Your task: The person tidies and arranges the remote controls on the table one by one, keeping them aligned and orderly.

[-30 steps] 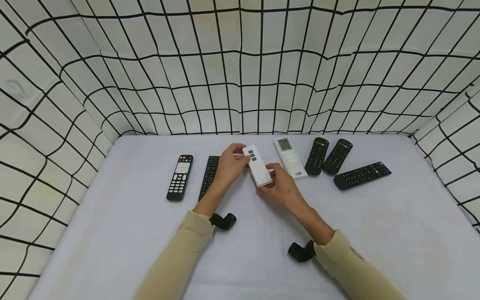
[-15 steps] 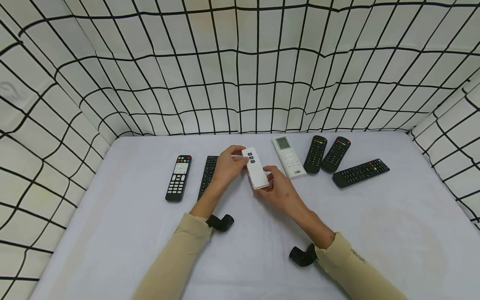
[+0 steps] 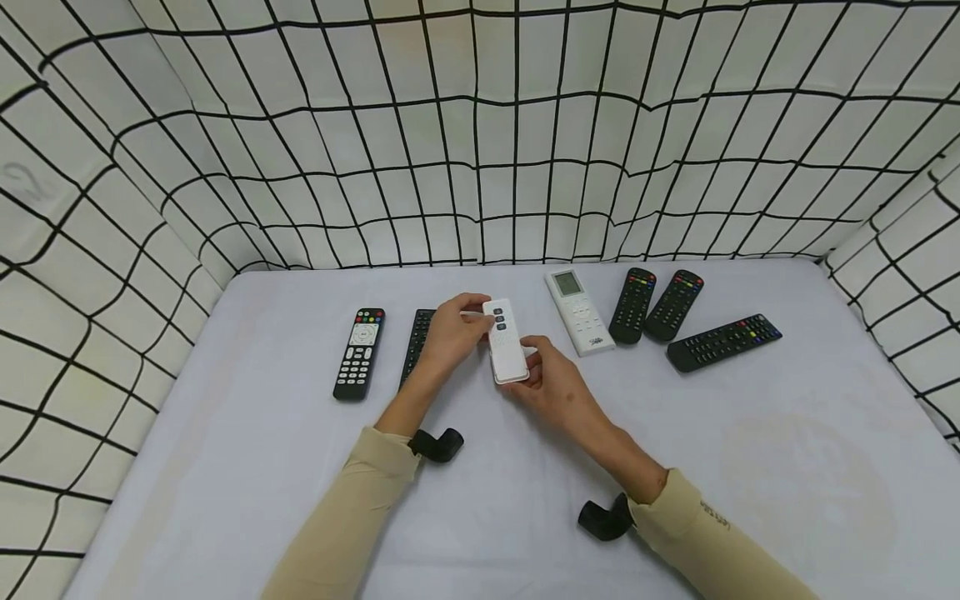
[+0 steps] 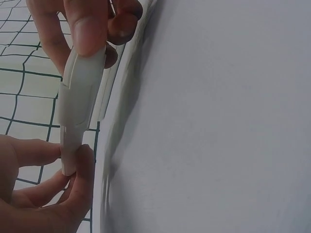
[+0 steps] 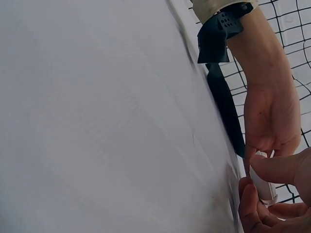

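A slim white remote control [image 3: 507, 343] with a few dark buttons is held in front of the person, its button side turned up towards the head camera. The left hand [image 3: 451, 335] pinches its far end, with the thumb beside the buttons. At its near end, the right hand [image 3: 557, 385] grips the lower edge between thumb and fingers. The left wrist view shows the remote [image 4: 80, 99] from the side, with a step or seam along its casing. In the right wrist view, fingers partly cover the remote [image 5: 263, 187].
Left of the hands lie a black remote with white keys [image 3: 359, 354] and another black remote [image 3: 417, 343], partly behind the left arm. To the right are a white remote with a screen [image 3: 579, 312] and several black remotes [image 3: 723, 342]. Black netting [image 3: 517, 137] borders the white table [image 3: 225, 467].
The held white remote has turned so that its near end swung left and it points more straight away from the person. The right hand moved slightly left and nearer with it.
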The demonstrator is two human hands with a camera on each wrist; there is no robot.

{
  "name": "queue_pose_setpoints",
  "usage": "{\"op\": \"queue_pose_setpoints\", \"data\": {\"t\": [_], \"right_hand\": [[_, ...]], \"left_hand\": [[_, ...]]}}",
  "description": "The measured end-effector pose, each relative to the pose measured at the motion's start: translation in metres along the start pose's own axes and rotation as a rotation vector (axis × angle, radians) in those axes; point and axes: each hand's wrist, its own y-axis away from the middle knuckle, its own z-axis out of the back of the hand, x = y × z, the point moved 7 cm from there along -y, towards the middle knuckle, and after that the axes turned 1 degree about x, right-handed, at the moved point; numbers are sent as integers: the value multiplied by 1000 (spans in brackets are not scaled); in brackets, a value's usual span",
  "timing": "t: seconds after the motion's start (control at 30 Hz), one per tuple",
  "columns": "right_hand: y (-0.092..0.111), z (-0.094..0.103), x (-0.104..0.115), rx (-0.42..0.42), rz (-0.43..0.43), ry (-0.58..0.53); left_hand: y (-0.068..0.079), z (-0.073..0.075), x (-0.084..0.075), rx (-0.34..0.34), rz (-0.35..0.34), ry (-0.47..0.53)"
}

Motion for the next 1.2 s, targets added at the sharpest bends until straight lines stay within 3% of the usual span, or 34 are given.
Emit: {"op": "queue_pose_setpoints", "data": {"t": [0.47, 0.87, 1.2], "right_hand": [[5, -3, 3, 3, 24, 1], [11, -7, 6, -15, 21, -12], [13, -13, 7, -47, 35, -27]], "left_hand": [[0, 2, 4, 36, 28, -21], [4, 5, 4, 82, 36, 27], [6, 7, 3, 87, 29, -67]]}}
